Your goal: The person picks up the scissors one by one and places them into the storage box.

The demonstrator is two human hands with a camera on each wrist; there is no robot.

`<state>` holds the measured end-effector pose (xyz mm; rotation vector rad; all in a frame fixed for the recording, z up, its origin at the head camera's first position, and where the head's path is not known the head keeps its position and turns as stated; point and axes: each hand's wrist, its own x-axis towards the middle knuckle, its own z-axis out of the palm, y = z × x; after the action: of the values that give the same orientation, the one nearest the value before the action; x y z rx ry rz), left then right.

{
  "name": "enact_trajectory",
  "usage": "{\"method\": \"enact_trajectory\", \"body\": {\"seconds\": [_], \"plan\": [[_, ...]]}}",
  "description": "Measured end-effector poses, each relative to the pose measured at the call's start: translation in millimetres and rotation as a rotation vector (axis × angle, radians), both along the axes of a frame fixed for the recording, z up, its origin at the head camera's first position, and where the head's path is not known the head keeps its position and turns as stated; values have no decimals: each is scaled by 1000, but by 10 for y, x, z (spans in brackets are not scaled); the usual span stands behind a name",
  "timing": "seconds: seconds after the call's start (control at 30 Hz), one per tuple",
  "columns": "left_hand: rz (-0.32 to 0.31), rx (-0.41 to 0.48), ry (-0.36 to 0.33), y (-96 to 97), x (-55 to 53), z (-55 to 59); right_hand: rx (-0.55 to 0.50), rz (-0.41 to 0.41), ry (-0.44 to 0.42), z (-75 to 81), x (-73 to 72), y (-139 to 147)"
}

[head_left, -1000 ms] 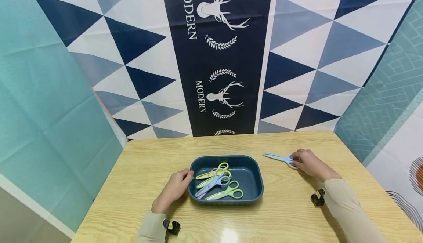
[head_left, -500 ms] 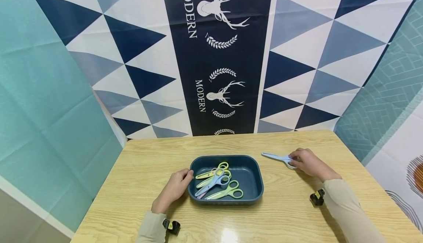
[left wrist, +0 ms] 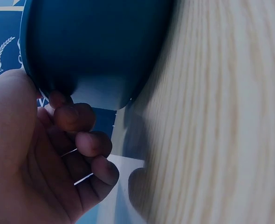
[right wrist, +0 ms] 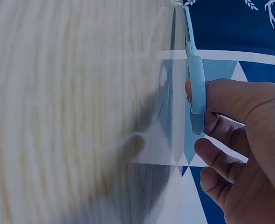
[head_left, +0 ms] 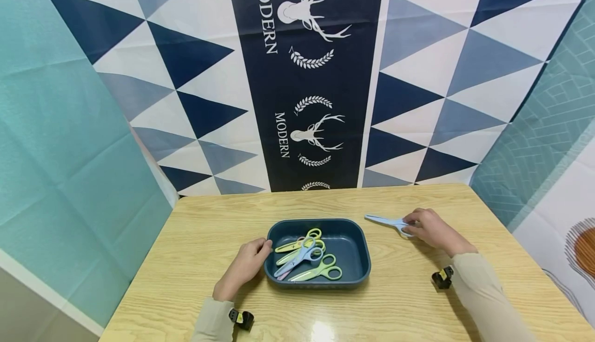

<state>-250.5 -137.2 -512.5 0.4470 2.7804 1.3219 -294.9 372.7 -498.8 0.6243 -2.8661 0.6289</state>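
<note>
A dark blue tray [head_left: 350,251] stands on the table, and my left hand [head_left: 251,259] pinches its left rim. In the left wrist view the thumb and curled fingers [left wrist: 74,116] meet at the tray wall [left wrist: 100,46]. Inside the tray's left half lie several scissors: a blue pair [head_left: 297,262] on top, a green pair [head_left: 313,272] in front, and yellow ones [head_left: 288,247] behind. To the right of the tray, my right hand [head_left: 427,228] pinches light blue scissors [head_left: 383,220] by the handle loops; their blades point left. The right wrist view shows these scissors [right wrist: 198,84] edge-on, between thumb and fingers.
The wooden table [head_left: 395,300] carries the tray and scissors. Behind it hangs a patterned cloth [head_left: 321,83] at the back edge. A teal cloth [head_left: 83,151] closes the left side. A small black wrist camera [head_left: 441,278] is strapped to the right sleeve.
My right hand has shifted slightly left with the light blue scissors, bringing their tip closer to the tray. The left hand and tray have stayed in place.
</note>
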Motion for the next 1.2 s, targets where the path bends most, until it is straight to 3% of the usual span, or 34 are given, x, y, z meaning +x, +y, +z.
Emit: {"method": "enact_trajectory", "body": {"seconds": [0.9, 1.2], "plan": [[-10, -7, 26, -10, -53, 14, -18, -25, 1, 148, -2, -143], [3, -3, -5, -11, -69, 51, -22, -28, 18, 248, -7, -212]]}}
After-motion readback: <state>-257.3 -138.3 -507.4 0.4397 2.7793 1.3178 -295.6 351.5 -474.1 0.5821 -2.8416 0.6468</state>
